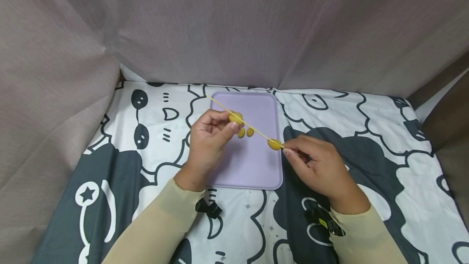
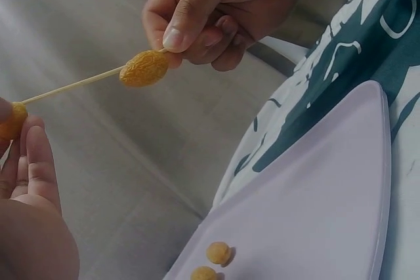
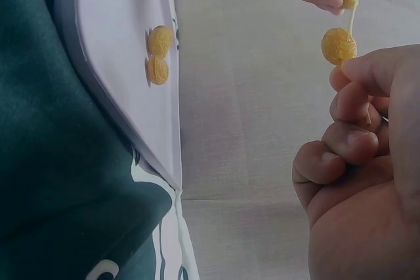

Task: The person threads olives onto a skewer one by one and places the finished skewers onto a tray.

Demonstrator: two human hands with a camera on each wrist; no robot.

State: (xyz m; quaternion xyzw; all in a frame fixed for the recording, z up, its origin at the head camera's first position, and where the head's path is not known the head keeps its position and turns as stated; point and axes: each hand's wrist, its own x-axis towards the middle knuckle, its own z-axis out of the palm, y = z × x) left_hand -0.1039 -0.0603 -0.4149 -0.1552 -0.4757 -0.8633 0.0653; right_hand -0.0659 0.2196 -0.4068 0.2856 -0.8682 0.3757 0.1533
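Observation:
Above the lilac tray, a thin wooden skewer [image 1: 256,131] slants between my two hands. My left hand [image 1: 209,137] pinches a wrinkled yellow fruit [image 1: 235,117] at the skewer, whose far end sticks out beyond it. At the other end my right hand [image 1: 316,164] grips the skewer between thumb and forefinger. Just in front of those fingertips a second wrinkled yellow fruit [image 2: 144,69] is threaded on the stick. A bare stretch of skewer shows between the two fruits in the left wrist view.
Two more yellow fruits, a left one [image 1: 241,133] and a right one [image 1: 250,132], lie side by side on the lilac tray [image 1: 253,170]. Under it spreads a cloth [image 1: 161,129] with cartoon prints. Grey-brown fabric [image 1: 227,27] hangs behind and at the sides.

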